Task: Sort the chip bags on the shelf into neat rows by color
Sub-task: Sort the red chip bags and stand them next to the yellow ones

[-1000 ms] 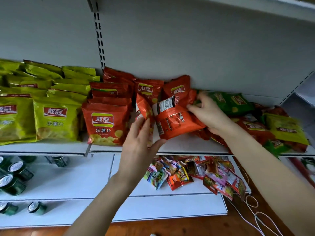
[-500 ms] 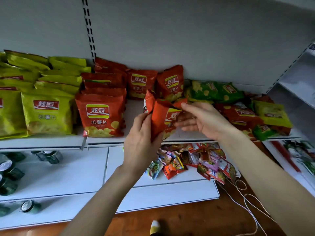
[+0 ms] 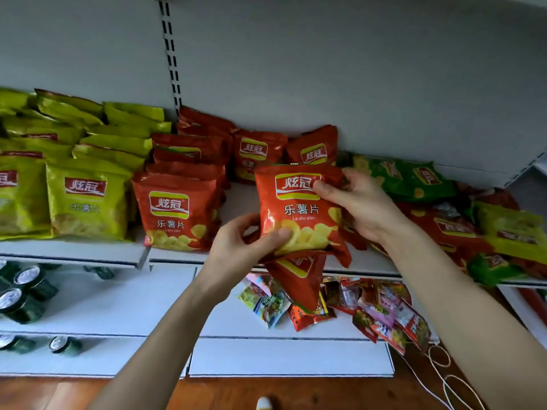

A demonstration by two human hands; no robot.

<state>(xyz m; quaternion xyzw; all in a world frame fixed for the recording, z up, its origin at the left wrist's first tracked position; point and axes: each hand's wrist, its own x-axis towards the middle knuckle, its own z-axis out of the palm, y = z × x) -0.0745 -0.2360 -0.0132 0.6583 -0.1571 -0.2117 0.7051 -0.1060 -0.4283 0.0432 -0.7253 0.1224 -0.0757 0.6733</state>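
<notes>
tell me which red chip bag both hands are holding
The front-facing red bag held before the shelf: left hand pinches its bottom, right hand its top corner.

A pale grey back panel (image 3: 325,69) is seen behind the white shelf (image 3: 74,251) and is divided by a black-slotted upright (image 3: 170,54). Lower white shelves (image 3: 118,306) are stepped outward beneath. A white cord (image 3: 428,355) is trailed over the reddish wooden floor (image 3: 325,392). Everything is lit softly and dimly.

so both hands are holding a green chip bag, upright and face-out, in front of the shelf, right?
Not green. In the head view the chip bag that the left hand and right hand hold upright and face-out in front of the shelf is red.
</notes>
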